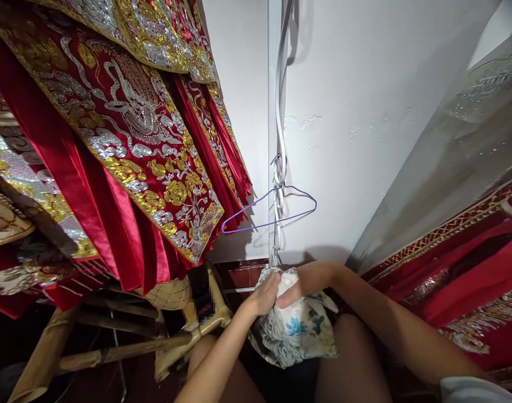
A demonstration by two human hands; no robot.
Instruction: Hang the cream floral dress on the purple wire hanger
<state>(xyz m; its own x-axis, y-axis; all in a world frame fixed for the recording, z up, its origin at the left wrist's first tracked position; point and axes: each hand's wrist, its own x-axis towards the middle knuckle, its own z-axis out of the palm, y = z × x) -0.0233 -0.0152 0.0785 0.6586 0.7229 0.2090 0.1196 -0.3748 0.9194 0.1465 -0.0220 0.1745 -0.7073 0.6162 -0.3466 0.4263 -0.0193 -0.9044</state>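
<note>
A bunched white fabric with blue and green floral print (298, 330) sits in my lap, gathered at its top. My left hand (266, 294) is closed on the gathered part from the left side. From the right, my right hand (296, 285) grips the same cloth, its thumb lying over the white folds. Most of the right fingers are hidden behind the fabric. Whether it is a garment or a bag I cannot tell. Just beyond both hands, a purple wire hanger (269, 225) hangs from a white cable (280, 112) on the wall.
Red satin drapery with gold and silver embroidery (155, 140) hangs at the left. Below it stands a bamboo chair (125, 352), with a woven hat-like object (167, 295) near it. More red trimmed fabric (470, 268) is at the right. A white wall (344, 84) faces me.
</note>
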